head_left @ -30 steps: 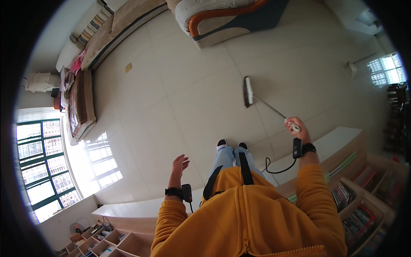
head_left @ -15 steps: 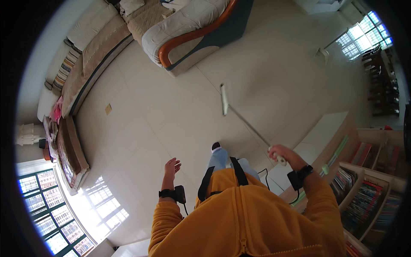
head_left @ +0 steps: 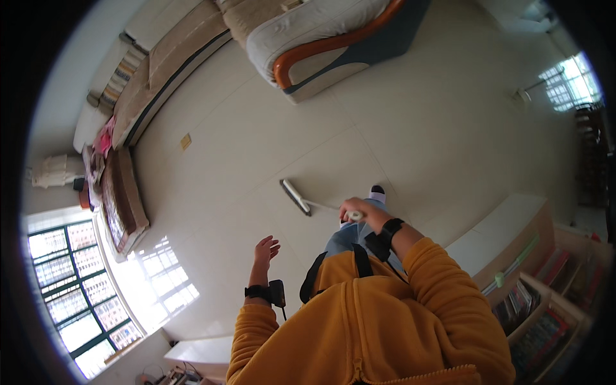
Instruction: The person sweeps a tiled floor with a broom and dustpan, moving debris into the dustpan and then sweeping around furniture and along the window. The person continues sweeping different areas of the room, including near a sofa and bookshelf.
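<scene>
My right hand [head_left: 360, 210] is closed round the white grip of a long-handled broom, in front of my legs. The broom's head [head_left: 296, 196], white with a dark bristle edge, rests on the tiled floor [head_left: 269, 141] ahead and to the left of that hand. Foreshortening makes the handle look short. My left hand [head_left: 266, 249] hangs free over the floor at my left side, its fingers apart and nothing in it.
A sofa with a wooden-edged armrest [head_left: 333, 45] stands ahead; another sofa section [head_left: 173, 70] runs along the left wall. A yellowish square [head_left: 186, 141] is on the floor. A low cabinet [head_left: 497, 224] and bookshelves [head_left: 545, 333] are at my right. Windows [head_left: 80, 282] are at left.
My right hand has swung left across my body, bringing the broom head left and closer to me. My feet have shifted, and the surroundings sit differently in view. My left hand stays free.
</scene>
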Available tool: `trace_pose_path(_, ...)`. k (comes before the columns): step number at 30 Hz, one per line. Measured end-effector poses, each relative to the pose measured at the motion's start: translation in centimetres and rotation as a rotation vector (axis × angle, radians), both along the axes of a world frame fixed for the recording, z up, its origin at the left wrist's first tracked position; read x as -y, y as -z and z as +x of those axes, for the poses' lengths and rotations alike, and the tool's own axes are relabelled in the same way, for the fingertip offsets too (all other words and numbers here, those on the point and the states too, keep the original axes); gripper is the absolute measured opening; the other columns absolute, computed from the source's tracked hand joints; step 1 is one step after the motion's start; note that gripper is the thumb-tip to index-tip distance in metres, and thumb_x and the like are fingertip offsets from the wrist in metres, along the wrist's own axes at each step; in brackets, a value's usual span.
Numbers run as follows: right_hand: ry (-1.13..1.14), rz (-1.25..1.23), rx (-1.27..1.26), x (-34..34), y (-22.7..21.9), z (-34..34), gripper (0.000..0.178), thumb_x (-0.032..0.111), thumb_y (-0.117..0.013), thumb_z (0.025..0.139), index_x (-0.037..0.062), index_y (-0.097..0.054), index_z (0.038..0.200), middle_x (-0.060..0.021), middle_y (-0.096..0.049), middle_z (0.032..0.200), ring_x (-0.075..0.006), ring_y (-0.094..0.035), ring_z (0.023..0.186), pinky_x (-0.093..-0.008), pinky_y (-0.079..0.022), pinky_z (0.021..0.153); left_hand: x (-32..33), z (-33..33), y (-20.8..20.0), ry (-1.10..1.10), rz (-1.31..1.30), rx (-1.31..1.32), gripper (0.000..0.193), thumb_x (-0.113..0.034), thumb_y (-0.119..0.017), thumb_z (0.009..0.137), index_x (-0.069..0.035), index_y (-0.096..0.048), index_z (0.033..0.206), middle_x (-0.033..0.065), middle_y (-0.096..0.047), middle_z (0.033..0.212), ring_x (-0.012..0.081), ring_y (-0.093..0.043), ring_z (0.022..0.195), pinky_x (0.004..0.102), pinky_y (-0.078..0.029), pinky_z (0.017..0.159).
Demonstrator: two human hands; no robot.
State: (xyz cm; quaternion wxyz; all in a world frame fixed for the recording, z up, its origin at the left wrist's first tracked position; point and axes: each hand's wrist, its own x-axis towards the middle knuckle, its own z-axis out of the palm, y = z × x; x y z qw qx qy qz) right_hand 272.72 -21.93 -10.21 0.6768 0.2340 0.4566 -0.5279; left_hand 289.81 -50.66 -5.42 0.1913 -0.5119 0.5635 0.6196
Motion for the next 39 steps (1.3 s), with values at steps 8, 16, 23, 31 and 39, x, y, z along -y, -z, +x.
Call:
trace_pose_path(8,0.493,0.03,-0.093,-16.2,-3.2,-8.5,0.01,0.009,-0.049,0.071,-0.0003,-0.049,0.072,-0.0045,-0.05,0.066,-0.0026,-0.043,0.046,-0.0107,-0.031,0.037,-1.5,-1.3,0.8,-0.203,0.026,0.034,0.03,-0.013,-0.042,0.077,-0.005,-0.042,0.106,0.0094,-0.053,0.092,0.0202,-0.053,0.079,0.0278,-0.044,0.063)
trace_pose_path(16,0.898,0.202,-0.28,-35.2,-7.4,-10.1,0.009,0.006,-0.048,0.072,-0.0017,-0.044,0.075,-0.005,-0.047,0.068,-0.0027,-0.042,0.049,-0.0123,-0.034,0.041,-8.3,-14.1,2.9,0.028,0.097,-0.056,0.029,-0.013,-0.04,0.078,-0.005,-0.042,0.106,0.0079,-0.053,0.091,0.0179,-0.054,0.076,0.0261,-0.044,0.062)
trace_pose_path(23,0.361,0.392,-0.711,-38.4,-5.8,-11.9,0.004,0.002,-0.047,0.061,-0.0019,-0.047,0.063,-0.008,-0.046,0.047,-0.0146,-0.045,0.037,-0.0267,-0.037,0.036,-12.5,-22.4,2.4,0.162,0.109,-0.14,0.028,-0.013,-0.04,0.079,-0.006,-0.043,0.106,0.0077,-0.053,0.091,0.0178,-0.054,0.078,0.0257,-0.043,0.064)
trace_pose_path(31,0.208,0.176,-0.316,-32.0,-10.6,-12.2,0.062,-0.001,-0.052,0.062,-0.0014,-0.026,0.119,-0.008,-0.049,0.058,-0.0129,-0.047,0.046,-0.0235,-0.038,0.039,-11.0,-24.2,2.7,0.101,0.119,-0.052,0.03,-0.012,-0.04,0.078,-0.004,-0.042,0.106,0.0091,-0.053,0.091,0.0187,-0.054,0.075,0.0253,-0.044,0.06)
trace_pose_path(39,0.125,-0.086,-0.065,-10.1,-1.2,-21.9,0.011,0.005,-0.051,0.065,-0.0012,-0.052,0.074,-0.0063,-0.05,0.057,-0.0108,-0.045,0.039,-0.0218,-0.037,0.035,-5.6,-30.8,0.4,0.133,0.064,-0.059,0.029,-0.014,-0.041,0.078,-0.005,-0.043,0.106,0.0091,-0.053,0.089,0.0192,-0.053,0.076,0.0266,-0.044,0.062)
